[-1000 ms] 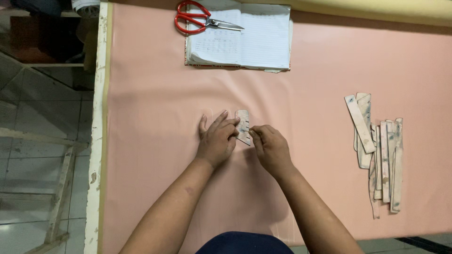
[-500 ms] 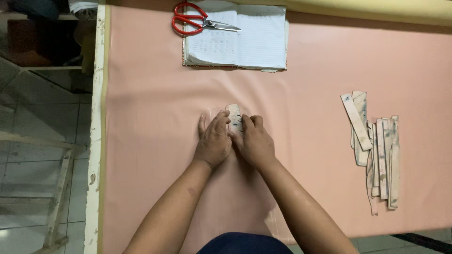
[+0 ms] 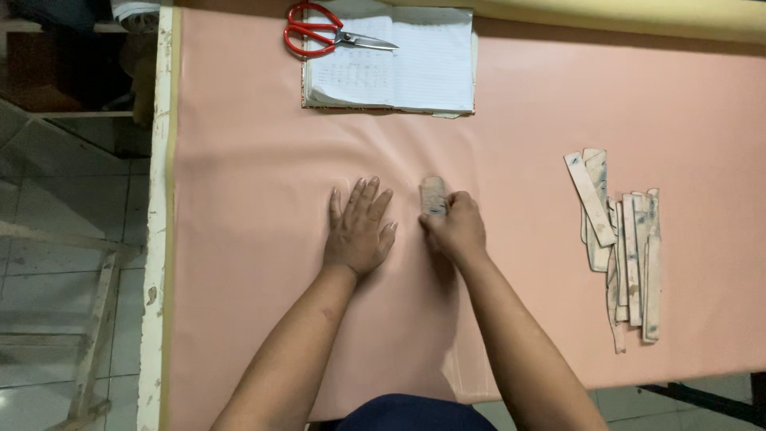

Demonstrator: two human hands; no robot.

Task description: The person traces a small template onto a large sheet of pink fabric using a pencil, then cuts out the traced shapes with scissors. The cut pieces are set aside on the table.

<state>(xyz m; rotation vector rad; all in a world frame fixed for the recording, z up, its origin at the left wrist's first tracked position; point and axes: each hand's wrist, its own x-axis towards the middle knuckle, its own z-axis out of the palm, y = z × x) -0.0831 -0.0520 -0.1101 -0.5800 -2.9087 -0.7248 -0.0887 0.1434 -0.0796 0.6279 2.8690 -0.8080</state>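
Pink table cover [image 3: 263, 239] | left hand [image 3: 361, 230] flat, fingers spread | right hand [image 3: 455, 230] pinching pale, smudged strip [image 3: 432, 195]

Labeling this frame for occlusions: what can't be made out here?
Head view only:
- Small pale piece: lower part hidden under the right hand; its shape and markings are too small to tell.
- Pink sheet under the left hand: covered by the flat palm.
- Strip pile: lower strips hidden by the overlapping ones.
- Open notebook: writing too small; upper left corner covered by the red scissors.
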